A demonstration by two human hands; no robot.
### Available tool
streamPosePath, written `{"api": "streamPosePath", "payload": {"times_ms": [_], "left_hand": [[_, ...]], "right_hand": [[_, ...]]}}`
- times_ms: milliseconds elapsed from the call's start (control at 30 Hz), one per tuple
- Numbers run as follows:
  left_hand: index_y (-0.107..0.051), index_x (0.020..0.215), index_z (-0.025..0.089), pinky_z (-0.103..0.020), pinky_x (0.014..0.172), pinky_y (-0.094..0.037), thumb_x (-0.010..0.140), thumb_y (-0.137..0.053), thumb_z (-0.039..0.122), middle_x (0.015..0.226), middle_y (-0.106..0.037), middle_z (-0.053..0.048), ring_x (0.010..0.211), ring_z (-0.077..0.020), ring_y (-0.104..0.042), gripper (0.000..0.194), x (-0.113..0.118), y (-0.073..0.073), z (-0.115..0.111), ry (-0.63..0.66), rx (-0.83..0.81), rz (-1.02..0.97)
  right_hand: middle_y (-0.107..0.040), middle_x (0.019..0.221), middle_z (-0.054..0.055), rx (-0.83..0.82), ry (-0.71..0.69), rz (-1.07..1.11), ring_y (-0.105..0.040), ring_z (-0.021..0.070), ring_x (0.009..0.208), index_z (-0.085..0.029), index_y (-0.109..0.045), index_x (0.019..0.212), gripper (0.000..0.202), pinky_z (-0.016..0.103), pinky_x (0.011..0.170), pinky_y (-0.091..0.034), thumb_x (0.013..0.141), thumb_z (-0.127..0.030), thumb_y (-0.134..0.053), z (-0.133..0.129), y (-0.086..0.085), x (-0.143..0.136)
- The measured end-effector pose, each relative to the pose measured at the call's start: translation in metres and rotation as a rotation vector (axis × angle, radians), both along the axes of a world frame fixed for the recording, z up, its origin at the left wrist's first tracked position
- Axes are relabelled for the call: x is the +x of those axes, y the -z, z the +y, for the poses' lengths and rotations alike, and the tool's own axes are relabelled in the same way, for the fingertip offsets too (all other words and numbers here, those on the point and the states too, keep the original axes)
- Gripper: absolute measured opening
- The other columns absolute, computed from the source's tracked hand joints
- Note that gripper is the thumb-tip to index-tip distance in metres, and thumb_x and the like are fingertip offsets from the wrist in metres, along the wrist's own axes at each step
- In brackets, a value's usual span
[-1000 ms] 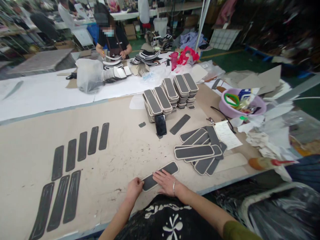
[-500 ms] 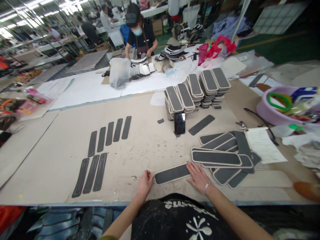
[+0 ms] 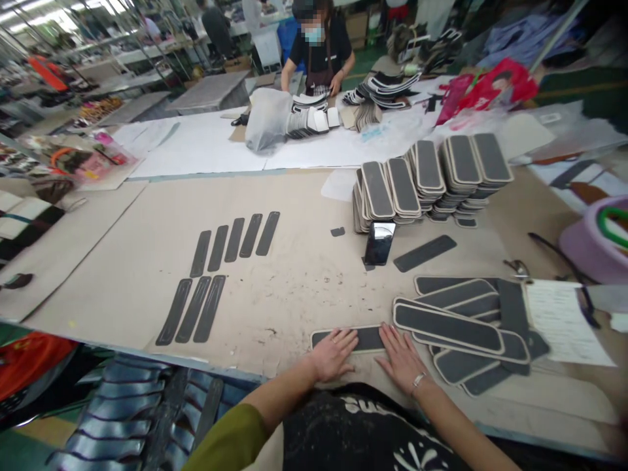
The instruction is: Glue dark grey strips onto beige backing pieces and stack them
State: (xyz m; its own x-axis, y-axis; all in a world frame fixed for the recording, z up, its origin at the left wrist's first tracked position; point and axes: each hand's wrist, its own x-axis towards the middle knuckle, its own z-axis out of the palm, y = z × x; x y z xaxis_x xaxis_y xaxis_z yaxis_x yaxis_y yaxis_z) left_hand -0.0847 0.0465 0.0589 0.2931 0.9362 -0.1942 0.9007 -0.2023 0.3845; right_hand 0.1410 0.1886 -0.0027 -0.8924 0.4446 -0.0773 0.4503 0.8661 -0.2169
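A long dark grey strip with a beige rim [image 3: 369,339] lies flat near the table's front edge. My left hand [image 3: 334,353] rests on its left part, fingers stretched out. On its right end lies my right hand [image 3: 403,358], also flat with the fingers spread; a bracelet circles that wrist. Just right of it is a loose heap of similar rimmed strips [image 3: 449,326], overlapping at several angles. Further left, dark strips without a beige rim [image 3: 210,307] lie in two rows.
Neat stacks of rimmed pieces [image 3: 405,186] stand behind, with a phone [image 3: 379,245] leaning at their front. A single dark strip [image 3: 424,253] lies nearby. A written sheet [image 3: 564,317] and a purple basin [image 3: 589,235] are at right. Across the table a co-worker [image 3: 318,59] handles pieces.
My left hand has moved from beside the strip's left end onto its top and flattened out. My right hand stays on the right end. The view has shifted.
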Motion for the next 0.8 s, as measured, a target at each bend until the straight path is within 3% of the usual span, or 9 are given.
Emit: {"api": "streamPosePath", "payload": {"times_ms": [167, 333, 433, 500, 633, 700, 800], "left_hand": [[-0.015, 0.142, 0.015, -0.043, 0.111, -0.009, 0.088, -0.030, 0.051, 0.150, -0.014, -0.010, 0.138, -0.0251, -0.009, 0.067, -0.052, 0.007, -0.036, -0.117, -0.079, 0.136], [-0.009, 0.143, 0.017, -0.045, 0.111, -0.010, 0.087, -0.031, 0.054, 0.151, -0.012, -0.007, 0.138, -0.0256, -0.009, 0.071, -0.057, 0.017, -0.041, -0.119, -0.036, 0.183], [-0.009, 0.143, 0.019, -0.045, 0.110, -0.014, 0.086, -0.032, 0.054, 0.150, -0.015, -0.007, 0.137, -0.0259, -0.014, 0.071, -0.054, 0.022, -0.044, -0.129, 0.031, 0.189], [-0.012, 0.142, 0.021, -0.044, 0.110, -0.018, 0.086, -0.035, 0.052, 0.149, -0.019, -0.006, 0.136, -0.0263, -0.018, 0.068, -0.055, 0.028, -0.045, -0.140, 0.091, 0.182], [-0.024, 0.139, 0.029, -0.041, 0.108, -0.026, 0.083, -0.042, 0.047, 0.145, -0.028, -0.001, 0.133, -0.0256, -0.029, 0.061, -0.064, 0.043, -0.042, -0.160, 0.135, 0.177], [-0.032, 0.136, 0.030, -0.042, 0.105, -0.031, 0.081, -0.045, 0.044, 0.143, -0.033, 0.000, 0.130, -0.0262, -0.034, 0.058, -0.067, 0.050, -0.040, -0.153, 0.131, 0.196], [-0.041, 0.130, 0.034, -0.040, 0.101, -0.037, 0.076, -0.051, 0.040, 0.137, -0.042, 0.001, 0.126, -0.0259, -0.040, 0.056, -0.068, 0.054, -0.038, -0.151, 0.125, 0.216]], "right_hand": [[-0.015, 0.149, 0.005, -0.052, 0.011, -0.042, -0.012, 0.0239, 0.136, -0.019, -0.007, 0.143, 0.069, 0.049, 0.109, -0.015, 0.086, -0.047, -0.034, -0.001, -0.005, -0.001], [-0.019, 0.149, 0.007, -0.195, 0.104, -0.110, -0.014, 0.0240, 0.136, -0.018, -0.022, 0.141, 0.063, 0.048, 0.108, -0.016, 0.085, -0.045, -0.037, 0.000, -0.023, -0.014], [-0.026, 0.146, 0.011, -0.281, 0.284, -0.075, -0.025, 0.0238, 0.132, -0.015, -0.034, 0.136, 0.060, 0.040, 0.106, -0.025, 0.082, -0.041, -0.044, -0.002, -0.042, -0.027], [-0.037, 0.139, 0.014, -0.304, 0.473, -0.022, -0.034, 0.0246, 0.126, -0.012, -0.033, 0.136, 0.063, 0.037, 0.104, -0.029, 0.079, -0.034, -0.050, -0.004, -0.048, -0.038], [-0.046, 0.129, 0.016, -0.337, 0.743, 0.034, -0.043, 0.0301, 0.117, -0.015, -0.038, 0.132, 0.076, 0.039, 0.096, -0.037, 0.062, -0.026, -0.067, 0.001, -0.047, -0.056], [-0.057, 0.114, 0.012, -0.382, 0.797, 0.034, -0.053, 0.0280, 0.103, -0.019, -0.051, 0.120, 0.063, 0.037, 0.086, -0.043, 0.059, -0.021, -0.068, 0.004, -0.047, -0.060], [-0.064, 0.081, 0.001, -0.426, 0.781, 0.057, -0.058, 0.0187, 0.074, -0.023, -0.066, 0.086, 0.025, 0.029, 0.067, -0.044, 0.061, -0.020, -0.067, 0.007, -0.057, -0.055]]}}
